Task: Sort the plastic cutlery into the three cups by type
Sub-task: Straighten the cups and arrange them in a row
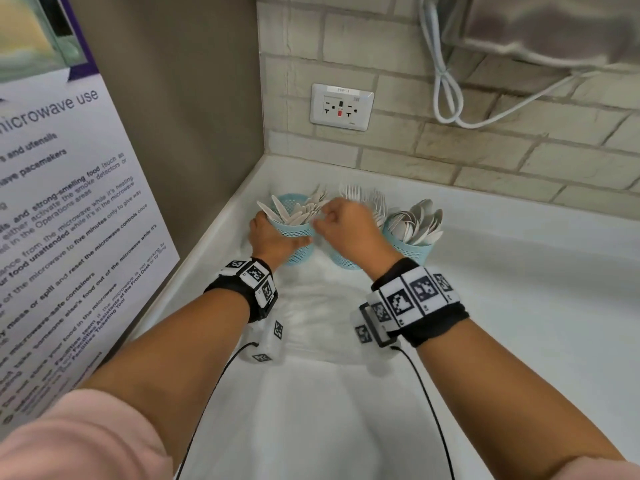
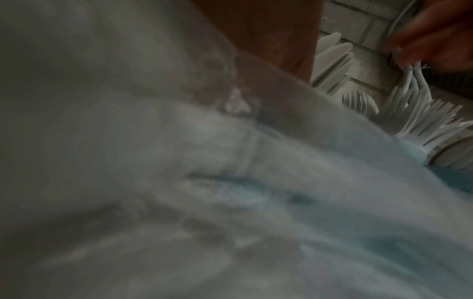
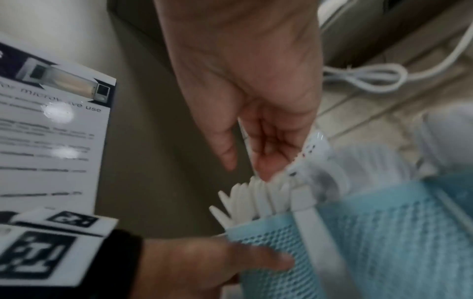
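Three light blue mesh cups stand in a row in the counter's corner. The left cup holds white knives, blades up. My left hand grips this cup's side. The middle cup holds forks and is partly hidden by my right hand. The right cup holds spoons. My right hand hovers over the left and middle cups, pinching white plastic cutlery at its upper ends.
A microwave-use poster covers the left wall. On the brick back wall are an outlet and a looped white cable. A clear plastic sheet lies on the white counter in front of the cups.
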`<state>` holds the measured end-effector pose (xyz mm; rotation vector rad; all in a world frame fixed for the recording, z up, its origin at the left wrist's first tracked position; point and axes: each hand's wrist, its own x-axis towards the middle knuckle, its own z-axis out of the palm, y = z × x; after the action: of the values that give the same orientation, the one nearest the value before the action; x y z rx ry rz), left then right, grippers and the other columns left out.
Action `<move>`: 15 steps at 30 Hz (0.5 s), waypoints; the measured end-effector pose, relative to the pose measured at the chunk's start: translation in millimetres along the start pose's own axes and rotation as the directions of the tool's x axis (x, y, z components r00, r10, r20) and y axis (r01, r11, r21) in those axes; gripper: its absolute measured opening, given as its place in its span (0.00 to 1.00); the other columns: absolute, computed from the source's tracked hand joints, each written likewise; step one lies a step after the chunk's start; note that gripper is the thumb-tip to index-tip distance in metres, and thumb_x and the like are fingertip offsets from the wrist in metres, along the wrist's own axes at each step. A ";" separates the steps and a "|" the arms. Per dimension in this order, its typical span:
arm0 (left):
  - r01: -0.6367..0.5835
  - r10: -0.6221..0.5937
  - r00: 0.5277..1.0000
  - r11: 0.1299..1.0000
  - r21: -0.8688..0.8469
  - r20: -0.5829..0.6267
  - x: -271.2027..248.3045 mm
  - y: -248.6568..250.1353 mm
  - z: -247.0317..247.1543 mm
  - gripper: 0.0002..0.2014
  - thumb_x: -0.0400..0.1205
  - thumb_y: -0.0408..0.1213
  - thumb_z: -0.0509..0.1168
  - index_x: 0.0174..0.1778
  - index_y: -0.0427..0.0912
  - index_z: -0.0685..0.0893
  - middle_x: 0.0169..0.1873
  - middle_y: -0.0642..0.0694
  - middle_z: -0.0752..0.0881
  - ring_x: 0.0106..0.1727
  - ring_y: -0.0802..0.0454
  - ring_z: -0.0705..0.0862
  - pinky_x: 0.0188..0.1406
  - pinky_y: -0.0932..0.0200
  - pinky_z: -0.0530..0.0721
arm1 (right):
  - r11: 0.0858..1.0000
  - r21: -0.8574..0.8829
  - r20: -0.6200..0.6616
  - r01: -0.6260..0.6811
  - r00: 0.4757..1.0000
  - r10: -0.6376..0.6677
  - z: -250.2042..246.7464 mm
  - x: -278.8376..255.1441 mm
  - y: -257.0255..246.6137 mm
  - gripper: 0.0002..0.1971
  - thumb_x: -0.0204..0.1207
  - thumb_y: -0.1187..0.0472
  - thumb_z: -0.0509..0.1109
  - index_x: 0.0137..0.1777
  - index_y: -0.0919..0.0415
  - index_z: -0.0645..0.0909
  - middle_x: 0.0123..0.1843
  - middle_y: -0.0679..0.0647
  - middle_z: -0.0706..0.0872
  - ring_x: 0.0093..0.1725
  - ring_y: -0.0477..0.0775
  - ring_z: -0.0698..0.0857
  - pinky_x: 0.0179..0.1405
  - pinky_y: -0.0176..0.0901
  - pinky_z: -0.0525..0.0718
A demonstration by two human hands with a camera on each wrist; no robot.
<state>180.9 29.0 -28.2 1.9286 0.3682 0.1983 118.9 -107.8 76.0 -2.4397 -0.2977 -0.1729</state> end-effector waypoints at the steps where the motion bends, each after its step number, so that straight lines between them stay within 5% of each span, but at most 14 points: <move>1: 0.005 -0.004 1.000 0.999 -0.037 0.005 -0.2 -3.5 -1.4 0.49 0.50 0.49 0.83 0.66 0.40 0.72 0.62 0.43 0.75 0.60 0.47 0.78 0.64 0.50 0.80 | 0.998 0.037 0.113 -0.058 0.992 0.054 7.5 -1.6 -4.3 0.15 0.76 0.59 0.70 0.60 0.66 0.79 0.49 0.54 0.83 0.48 0.52 0.82 0.40 0.31 0.78; 3: 0.011 -0.009 1.000 0.998 -0.067 0.026 3.0 -14.6 -4.4 0.45 0.53 0.47 0.80 0.66 0.39 0.71 0.60 0.41 0.79 0.59 0.44 0.81 0.61 0.47 0.82 | 0.984 0.139 0.219 -0.115 0.972 0.083 23.9 -1.5 -8.0 0.21 0.73 0.60 0.74 0.63 0.66 0.76 0.55 0.54 0.84 0.56 0.53 0.82 0.46 0.27 0.77; 6: 0.024 -0.011 0.991 0.995 -0.096 0.136 0.2 -25.1 -12.3 0.36 0.67 0.28 0.77 0.69 0.34 0.67 0.54 0.44 0.80 0.54 0.48 0.80 0.57 0.55 0.80 | 0.961 0.166 0.185 -0.221 0.964 0.190 52.2 12.0 -5.8 0.46 0.66 0.52 0.79 0.76 0.72 0.58 0.70 0.63 0.76 0.71 0.61 0.75 0.70 0.49 0.75; 8: -0.042 0.069 0.977 0.989 -0.139 0.202 -5.1 -19.5 -15.6 0.29 0.71 0.30 0.73 0.66 0.35 0.69 0.46 0.49 0.81 0.49 0.52 0.79 0.51 0.58 0.80 | 0.957 0.122 0.152 -0.263 0.958 0.243 63.1 21.2 -6.8 0.58 0.64 0.46 0.79 0.80 0.72 0.44 0.76 0.65 0.68 0.76 0.64 0.67 0.76 0.56 0.69; 12: -0.121 0.146 0.967 0.985 -0.126 0.211 -14.4 -5.2 -21.3 0.37 0.69 0.37 0.74 0.72 0.38 0.66 0.55 0.48 0.79 0.55 0.52 0.78 0.46 0.61 0.84 | 0.975 0.125 0.125 -0.182 0.978 0.167 64.8 37.4 -16.7 0.61 0.67 0.44 0.77 0.81 0.68 0.34 0.83 0.63 0.53 0.83 0.66 0.47 0.82 0.58 0.54; 15: -0.130 0.144 0.978 0.987 -0.099 0.150 -15.3 -15.2 -23.0 0.41 0.67 0.29 0.79 0.74 0.42 0.67 0.61 0.49 0.78 0.58 0.55 0.77 0.56 0.65 0.76 | 0.953 0.273 0.137 -0.129 0.986 0.094 69.2 53.8 -23.0 0.62 0.66 0.49 0.80 0.82 0.62 0.32 0.82 0.64 0.59 0.81 0.64 0.60 0.79 0.57 0.63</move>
<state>157.1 49.0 -33.0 1.8684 0.1199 0.1492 168.2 -37.4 47.4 -2.1796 -0.2198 0.0660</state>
